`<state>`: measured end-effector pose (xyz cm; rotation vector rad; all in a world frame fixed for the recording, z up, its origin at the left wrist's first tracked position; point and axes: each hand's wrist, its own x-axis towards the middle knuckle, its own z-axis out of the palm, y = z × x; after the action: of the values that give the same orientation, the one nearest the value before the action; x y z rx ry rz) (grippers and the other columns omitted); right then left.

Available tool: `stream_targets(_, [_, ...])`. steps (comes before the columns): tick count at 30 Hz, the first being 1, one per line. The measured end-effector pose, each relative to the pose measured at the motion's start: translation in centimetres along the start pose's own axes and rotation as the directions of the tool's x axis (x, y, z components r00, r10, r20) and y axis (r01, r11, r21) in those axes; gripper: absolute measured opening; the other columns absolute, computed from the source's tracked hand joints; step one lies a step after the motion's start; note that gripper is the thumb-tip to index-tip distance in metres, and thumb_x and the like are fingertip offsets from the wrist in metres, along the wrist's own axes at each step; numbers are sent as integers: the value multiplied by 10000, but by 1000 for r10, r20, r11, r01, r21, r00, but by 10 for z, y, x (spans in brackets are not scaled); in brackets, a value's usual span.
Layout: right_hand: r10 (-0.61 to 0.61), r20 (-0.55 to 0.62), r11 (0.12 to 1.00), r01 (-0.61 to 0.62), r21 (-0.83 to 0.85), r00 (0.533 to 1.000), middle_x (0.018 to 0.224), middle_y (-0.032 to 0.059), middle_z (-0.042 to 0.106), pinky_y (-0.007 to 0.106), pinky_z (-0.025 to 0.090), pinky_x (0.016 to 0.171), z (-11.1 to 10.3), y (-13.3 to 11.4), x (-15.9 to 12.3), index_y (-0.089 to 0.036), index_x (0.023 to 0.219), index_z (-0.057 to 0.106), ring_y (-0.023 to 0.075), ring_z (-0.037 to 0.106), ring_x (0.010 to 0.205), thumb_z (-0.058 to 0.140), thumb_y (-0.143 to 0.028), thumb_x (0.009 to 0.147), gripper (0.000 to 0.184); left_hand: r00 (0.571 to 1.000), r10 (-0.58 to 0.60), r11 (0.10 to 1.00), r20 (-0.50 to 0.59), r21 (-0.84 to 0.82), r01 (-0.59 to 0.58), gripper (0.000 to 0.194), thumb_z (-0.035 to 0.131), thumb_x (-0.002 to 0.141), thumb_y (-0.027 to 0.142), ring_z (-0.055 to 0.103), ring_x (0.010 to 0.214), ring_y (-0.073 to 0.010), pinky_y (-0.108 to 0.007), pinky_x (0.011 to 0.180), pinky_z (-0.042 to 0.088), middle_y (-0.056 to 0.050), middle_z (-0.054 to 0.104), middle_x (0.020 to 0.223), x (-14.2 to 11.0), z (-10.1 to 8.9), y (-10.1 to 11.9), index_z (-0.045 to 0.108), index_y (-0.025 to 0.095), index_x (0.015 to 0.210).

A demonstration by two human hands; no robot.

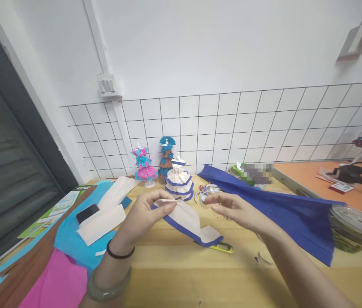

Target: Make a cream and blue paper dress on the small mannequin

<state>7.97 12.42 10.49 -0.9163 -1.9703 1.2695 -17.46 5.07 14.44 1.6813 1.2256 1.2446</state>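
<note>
My left hand [155, 208] pinches the upper edge of a cream crepe-paper strip [188, 216] with a blue border. The strip hangs to the right, its far end curling just over the table. To the right of it, my right hand [227, 206] is held in the air, thumb and fingers apart and nothing visible between them. Yellow-handled scissors [223, 247] lie on the table partly under the strip. Behind my hands stands a small dress form in a tiered cream dress with blue trim [179, 182].
Two more dressed forms, pink [145, 172] and teal-brown [167, 156], stand by the wall. Blue crepe paper [274, 214] spreads to the right, beside a ribbon spool [357, 229]. Coloured sheets [75, 231], cream strips [102, 224] and a phone [87, 213] lie left.
</note>
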Motion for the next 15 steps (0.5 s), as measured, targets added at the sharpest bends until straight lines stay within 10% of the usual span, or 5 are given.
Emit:
stream_targets(4, [-153, 179, 986, 138, 93, 972, 1129, 63, 599, 356, 372, 952, 36, -21, -8, -210, 1079, 611, 230, 518, 1079, 692, -390, 708, 420, 998, -26, 1000, 54, 6, 26, 187, 625, 744, 344, 522, 637, -129, -225, 598, 416, 3, 582, 661, -6, 3, 11, 610, 160, 713])
stream_targets(10, [-59, 224, 986, 21, 168, 973, 769, -2, 565, 249, 430, 678, 53, -22, -12, -167, 803, 592, 143, 531, 753, 709, -303, 700, 207, 999, 30, 1000, -35, 1, -30, 147, 638, 752, 316, 510, 636, -102, -192, 589, 402, 17, 578, 667, -9, -10, 10, 626, 171, 727])
stream_targets(15, [-81, 210, 961, 21, 276, 974, 841, -20, 522, 201, 376, 580, 52, -20, -12, -201, 1034, 515, 99, 468, 684, 750, -260, 658, 448, 985, 39, 996, -169, -70, -51, 193, 671, 724, 312, 522, 672, -105, -179, 573, 407, 0, 618, 795, -7, -15, 4, 654, 197, 878])
